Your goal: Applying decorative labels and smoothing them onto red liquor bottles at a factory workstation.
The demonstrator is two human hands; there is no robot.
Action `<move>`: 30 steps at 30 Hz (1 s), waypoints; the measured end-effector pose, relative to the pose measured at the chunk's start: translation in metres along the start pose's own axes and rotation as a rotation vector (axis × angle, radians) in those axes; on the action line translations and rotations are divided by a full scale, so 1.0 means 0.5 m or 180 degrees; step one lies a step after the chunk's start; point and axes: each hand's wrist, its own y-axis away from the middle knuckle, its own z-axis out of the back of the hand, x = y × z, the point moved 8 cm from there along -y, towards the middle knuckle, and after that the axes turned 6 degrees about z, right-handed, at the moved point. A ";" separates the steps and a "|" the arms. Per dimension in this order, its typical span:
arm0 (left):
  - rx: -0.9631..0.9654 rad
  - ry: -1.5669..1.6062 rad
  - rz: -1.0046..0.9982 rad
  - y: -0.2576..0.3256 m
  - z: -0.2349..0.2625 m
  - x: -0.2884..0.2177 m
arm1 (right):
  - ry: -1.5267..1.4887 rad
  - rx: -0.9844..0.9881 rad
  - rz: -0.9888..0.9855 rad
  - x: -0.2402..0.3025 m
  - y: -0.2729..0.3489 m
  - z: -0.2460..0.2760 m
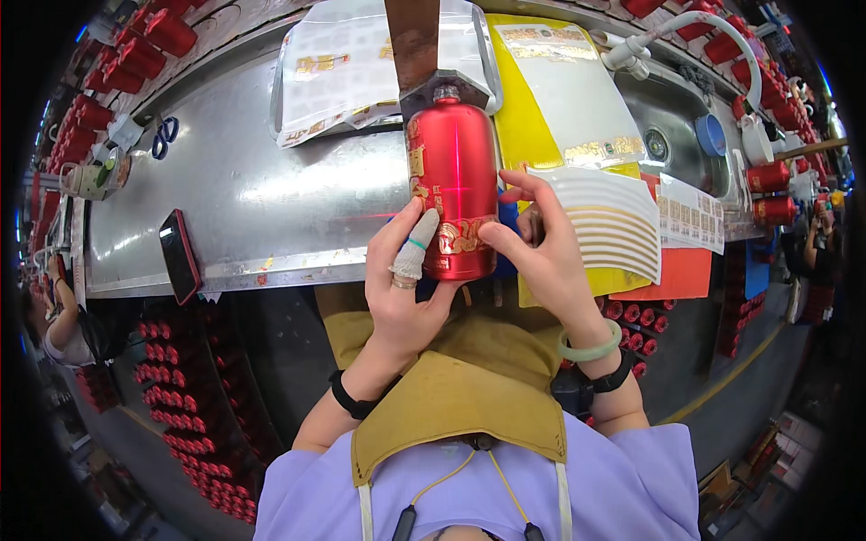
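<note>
Glossy red metal bottle with gold labels (453, 185) gripped between both hands.
Left hand (403, 279) at 7 o'clock, right hand (541, 248) at 4 o'clock, fingers closed on it; cap hidden by a rusty bracket (433, 81).

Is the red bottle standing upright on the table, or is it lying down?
Lying down. The bottle is on its side over the table, its neck against a metal block, both hands at its base.
</note>
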 end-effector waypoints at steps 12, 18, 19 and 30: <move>0.0111 0.0075 0.0088 0.022 -0.015 0.031 | -0.0996 0.0017 -0.0558 -0.037 0.000 -0.029; 0.0472 -0.0425 -0.0129 -0.002 -0.020 -0.023 | -0.1041 0.0150 -0.0489 -0.029 0.005 -0.027; 0.0573 -0.0641 -0.0101 -0.006 -0.025 -0.034 | -0.1390 0.0181 -0.0644 -0.034 0.005 -0.027; 0.0250 -0.0090 0.0178 -0.006 -0.018 0.011 | -0.0532 -0.0496 0.0598 0.095 -0.021 0.046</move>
